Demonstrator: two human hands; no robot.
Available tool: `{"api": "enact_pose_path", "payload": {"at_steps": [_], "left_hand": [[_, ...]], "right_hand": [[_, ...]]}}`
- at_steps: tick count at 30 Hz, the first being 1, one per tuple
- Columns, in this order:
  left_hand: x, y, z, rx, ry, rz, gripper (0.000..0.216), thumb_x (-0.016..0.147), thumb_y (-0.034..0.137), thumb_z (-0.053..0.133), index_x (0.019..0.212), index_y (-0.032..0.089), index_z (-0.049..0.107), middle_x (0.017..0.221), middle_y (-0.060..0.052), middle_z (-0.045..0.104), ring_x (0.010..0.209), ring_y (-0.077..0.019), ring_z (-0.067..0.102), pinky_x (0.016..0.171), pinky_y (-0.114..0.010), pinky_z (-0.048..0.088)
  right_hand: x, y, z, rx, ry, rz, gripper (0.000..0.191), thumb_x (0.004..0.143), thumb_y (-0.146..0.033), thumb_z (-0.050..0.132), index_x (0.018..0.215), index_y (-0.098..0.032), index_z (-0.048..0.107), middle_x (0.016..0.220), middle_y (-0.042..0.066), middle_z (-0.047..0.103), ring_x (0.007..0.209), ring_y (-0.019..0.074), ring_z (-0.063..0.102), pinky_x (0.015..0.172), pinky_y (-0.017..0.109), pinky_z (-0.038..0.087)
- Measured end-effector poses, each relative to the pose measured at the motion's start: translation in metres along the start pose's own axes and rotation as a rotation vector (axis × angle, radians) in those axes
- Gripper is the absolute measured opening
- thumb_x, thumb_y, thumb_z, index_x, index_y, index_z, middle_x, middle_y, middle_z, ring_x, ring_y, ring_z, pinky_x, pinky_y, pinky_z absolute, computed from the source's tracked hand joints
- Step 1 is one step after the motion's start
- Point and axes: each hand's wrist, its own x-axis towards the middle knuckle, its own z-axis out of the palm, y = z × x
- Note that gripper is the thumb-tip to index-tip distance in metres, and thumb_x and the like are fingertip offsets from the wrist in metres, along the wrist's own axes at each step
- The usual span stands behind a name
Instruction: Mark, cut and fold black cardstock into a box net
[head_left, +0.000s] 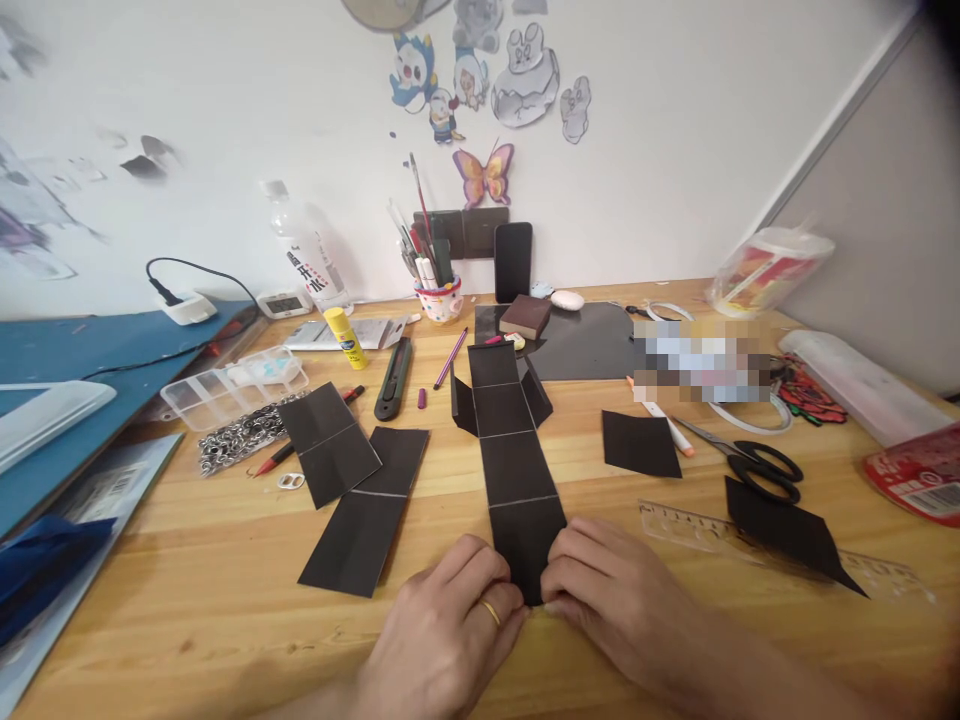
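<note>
A long strip of black card (519,465) lies in front of me, crossed by pale fold lines. Small flaps stand up on both sides near its far end. My left hand (454,625) wears a gold ring and pinches the strip's near left corner. At the near right corner, my right hand (611,590) grips the same edge with its fingertips. The fingers hide much of that edge. To the left, two creased black card pieces (330,445) (367,515) overlap. A small black card square (641,444) lies to the right.
Scissors (761,462) lie at right, near a clear ruler (686,525) under another black card piece (787,535). A utility knife (394,378), glue stick (345,338) and purple pen (451,358) lie or stand beyond the left pieces. A pen cup (439,298) and phone (513,262) stand against the wall.
</note>
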Motion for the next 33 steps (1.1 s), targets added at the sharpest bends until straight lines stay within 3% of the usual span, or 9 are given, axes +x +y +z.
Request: {"api": "enact_pose_path", "payload": {"at_steps": [7, 12, 19, 28, 33], "left_hand": [[0.003, 0.002, 0.0, -0.033, -0.036, -0.199, 0.015, 0.084, 0.016, 0.049, 0.07, 0.017, 0.055, 0.072, -0.003, 0.058, 0.072, -0.0182, 0.048, 0.057, -0.031, 0.046], [0.008, 0.002, 0.001, -0.125, -0.039, -0.281, 0.016, 0.08, 0.011, 0.052, 0.065, 0.017, 0.051, 0.069, -0.002, 0.056, 0.072, -0.0178, 0.047, 0.06, -0.032, 0.044], [0.008, -0.001, -0.003, -0.246, -0.046, -0.385, 0.013, 0.077, 0.011, 0.056, 0.067, 0.017, 0.055, 0.07, -0.002, 0.056, 0.075, -0.0185, 0.048, 0.061, -0.032, 0.045], [-0.002, -0.006, -0.006, -0.295, 0.012, -0.396, 0.013, 0.078, 0.01, 0.055, 0.068, 0.018, 0.056, 0.068, -0.001, 0.055, 0.072, -0.0166, 0.048, 0.061, -0.03, 0.046], [0.003, -0.004, -0.012, -0.315, -0.031, -0.405, 0.018, 0.079, 0.009, 0.049, 0.065, 0.019, 0.054, 0.067, -0.001, 0.054, 0.071, -0.0164, 0.05, 0.06, -0.029, 0.047]], "right_hand": [[0.007, -0.008, -0.003, 0.039, -0.046, 0.182, 0.014, 0.086, -0.013, 0.04, 0.077, -0.019, 0.05, 0.078, 0.0, 0.053, 0.074, 0.0152, 0.044, 0.072, 0.033, 0.035], [0.008, -0.01, 0.001, -0.002, -0.001, 0.214, 0.012, 0.084, -0.016, 0.044, 0.074, -0.02, 0.05, 0.075, 0.0, 0.054, 0.072, 0.0168, 0.045, 0.069, 0.034, 0.033], [0.01, -0.009, 0.001, 0.135, -0.009, 0.274, 0.011, 0.082, -0.014, 0.05, 0.074, -0.021, 0.049, 0.074, -0.003, 0.053, 0.072, 0.015, 0.045, 0.068, 0.032, 0.032], [0.014, -0.011, 0.0, 0.18, -0.005, 0.314, 0.013, 0.079, -0.012, 0.054, 0.069, -0.019, 0.048, 0.069, -0.004, 0.051, 0.068, 0.0132, 0.044, 0.065, 0.03, 0.03], [0.016, -0.011, -0.001, 0.183, -0.024, 0.342, 0.014, 0.078, -0.012, 0.054, 0.068, -0.019, 0.048, 0.068, -0.004, 0.051, 0.066, 0.0132, 0.044, 0.063, 0.03, 0.03]]}}
